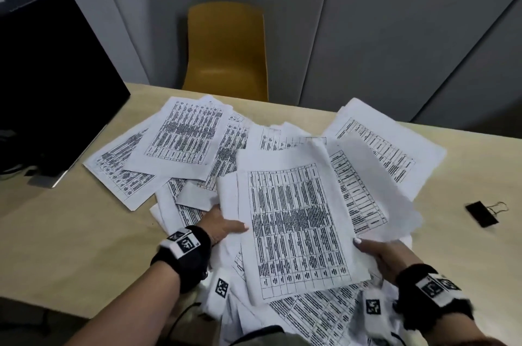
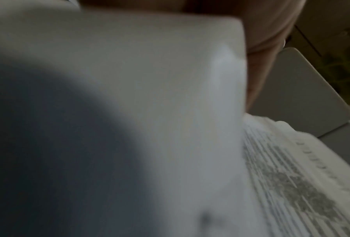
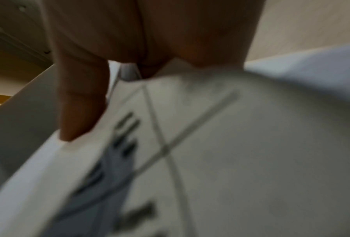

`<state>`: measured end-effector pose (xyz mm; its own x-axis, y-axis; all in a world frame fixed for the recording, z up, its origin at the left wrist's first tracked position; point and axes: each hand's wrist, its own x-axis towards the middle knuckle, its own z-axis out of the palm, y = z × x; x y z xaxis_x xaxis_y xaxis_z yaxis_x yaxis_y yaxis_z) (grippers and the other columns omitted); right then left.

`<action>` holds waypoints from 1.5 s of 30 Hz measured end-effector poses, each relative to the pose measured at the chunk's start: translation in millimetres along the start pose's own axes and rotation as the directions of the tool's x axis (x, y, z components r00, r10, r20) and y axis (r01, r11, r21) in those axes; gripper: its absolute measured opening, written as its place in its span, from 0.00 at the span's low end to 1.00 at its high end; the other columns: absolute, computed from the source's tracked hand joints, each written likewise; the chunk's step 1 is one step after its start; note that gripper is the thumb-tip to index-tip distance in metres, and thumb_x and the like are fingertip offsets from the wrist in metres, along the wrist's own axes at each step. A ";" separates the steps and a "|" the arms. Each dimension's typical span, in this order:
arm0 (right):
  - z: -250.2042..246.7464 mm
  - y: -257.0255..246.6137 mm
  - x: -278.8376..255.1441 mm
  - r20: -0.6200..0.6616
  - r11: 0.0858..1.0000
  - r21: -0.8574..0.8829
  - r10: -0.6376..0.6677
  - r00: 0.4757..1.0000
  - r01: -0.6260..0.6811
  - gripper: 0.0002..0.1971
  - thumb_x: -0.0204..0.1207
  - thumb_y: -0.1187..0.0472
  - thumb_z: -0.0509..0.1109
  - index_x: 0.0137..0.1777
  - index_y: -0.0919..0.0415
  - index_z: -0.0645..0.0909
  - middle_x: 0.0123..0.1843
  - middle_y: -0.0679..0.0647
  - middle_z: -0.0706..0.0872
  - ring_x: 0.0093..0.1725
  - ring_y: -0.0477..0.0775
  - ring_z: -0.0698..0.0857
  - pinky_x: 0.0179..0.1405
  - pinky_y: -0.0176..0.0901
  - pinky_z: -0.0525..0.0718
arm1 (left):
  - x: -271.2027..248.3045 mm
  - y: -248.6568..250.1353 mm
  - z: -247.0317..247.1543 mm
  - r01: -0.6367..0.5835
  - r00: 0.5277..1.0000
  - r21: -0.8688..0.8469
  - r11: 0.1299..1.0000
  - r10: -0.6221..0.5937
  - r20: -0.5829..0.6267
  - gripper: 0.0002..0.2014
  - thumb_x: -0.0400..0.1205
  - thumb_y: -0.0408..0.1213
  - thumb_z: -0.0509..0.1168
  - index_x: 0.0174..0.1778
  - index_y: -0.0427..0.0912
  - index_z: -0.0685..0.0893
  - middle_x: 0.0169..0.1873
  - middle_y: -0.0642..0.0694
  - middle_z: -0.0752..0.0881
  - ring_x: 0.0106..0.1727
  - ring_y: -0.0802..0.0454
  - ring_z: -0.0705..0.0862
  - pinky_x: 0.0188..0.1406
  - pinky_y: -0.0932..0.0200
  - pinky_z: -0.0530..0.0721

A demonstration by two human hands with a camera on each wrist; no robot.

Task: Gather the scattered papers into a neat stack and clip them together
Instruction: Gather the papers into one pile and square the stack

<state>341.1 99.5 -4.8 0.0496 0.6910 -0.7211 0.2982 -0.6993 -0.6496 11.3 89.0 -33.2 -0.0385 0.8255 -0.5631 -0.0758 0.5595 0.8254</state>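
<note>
Several printed sheets with black tables lie spread over the wooden table (image 1: 70, 232). A loose bundle of papers (image 1: 293, 221) is raised near me. My left hand (image 1: 223, 225) grips its left edge, thumb on top and fingers hidden under the sheets. My right hand (image 1: 378, 254) holds the right edge, thumb lying on the printed page. The right wrist view shows the thumb (image 3: 80, 109) pressed on a page (image 3: 230, 160); the left wrist view is filled by blurred paper (image 2: 149, 96). A black binder clip (image 1: 483, 214) lies on the table to the right, apart from the hands.
More sheets (image 1: 183, 136) fan out at the back left and others (image 1: 389, 148) at the back right. A black monitor (image 1: 50, 77) stands at the left edge. A yellow chair (image 1: 226, 49) sits behind the table. Some pages hang over the near edge.
</note>
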 end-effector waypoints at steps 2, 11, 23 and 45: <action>3.9 -3.1 -3.3 0.115 0.975 0.218 -0.078 0.990 0.051 0.24 0.39 0.53 0.90 0.31 0.68 0.89 0.21 0.56 0.87 0.20 0.46 0.86 0.25 0.38 0.86 | -3.7 0.8 -1.1 0.009 1.000 -0.020 1.000 -0.009 -0.010 0.28 0.51 0.30 0.76 0.49 0.37 0.83 0.39 0.42 0.91 0.51 0.38 0.86 0.59 0.42 0.82; 26.7 1.8 -6.1 -0.073 0.998 -0.052 -0.028 0.997 0.025 0.22 0.59 0.56 0.81 0.18 0.60 0.70 0.11 0.48 0.70 0.14 0.46 0.67 0.27 0.39 0.63 | 0.0 -0.2 4.5 0.068 0.998 0.146 0.987 -0.066 -0.018 0.25 0.67 0.23 0.74 0.62 0.33 0.80 0.46 0.41 0.87 0.60 0.37 0.83 0.70 0.40 0.75; 24.7 29.6 10.1 -0.151 0.982 0.099 0.172 0.973 -0.158 0.26 0.65 0.57 0.79 0.50 0.82 0.81 0.25 0.58 0.72 0.23 0.50 0.67 0.27 0.39 0.60 | 37.3 37.6 -42.3 -0.110 0.814 0.397 0.911 0.311 -0.490 0.28 0.78 0.41 0.68 0.74 0.47 0.68 0.69 0.44 0.75 0.68 0.41 0.75 0.67 0.46 0.75; 27.5 14.4 -5.5 -0.142 0.977 0.060 0.213 0.967 -0.207 0.25 0.62 0.53 0.79 0.54 0.71 0.82 0.70 0.77 0.74 0.61 0.75 0.80 0.58 0.56 0.77 | 4.8 23.4 -74.7 0.260 0.844 0.791 0.554 0.269 -0.465 0.25 0.80 0.57 0.59 0.70 0.50 0.70 0.69 0.39 0.75 0.70 0.38 0.70 0.69 0.43 0.69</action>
<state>318.9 80.6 -16.8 0.2473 0.5449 -0.8012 0.2242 -0.8366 -0.4998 -65.1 100.5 -19.6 -0.5159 0.8122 -0.2722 0.7365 0.5829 0.3433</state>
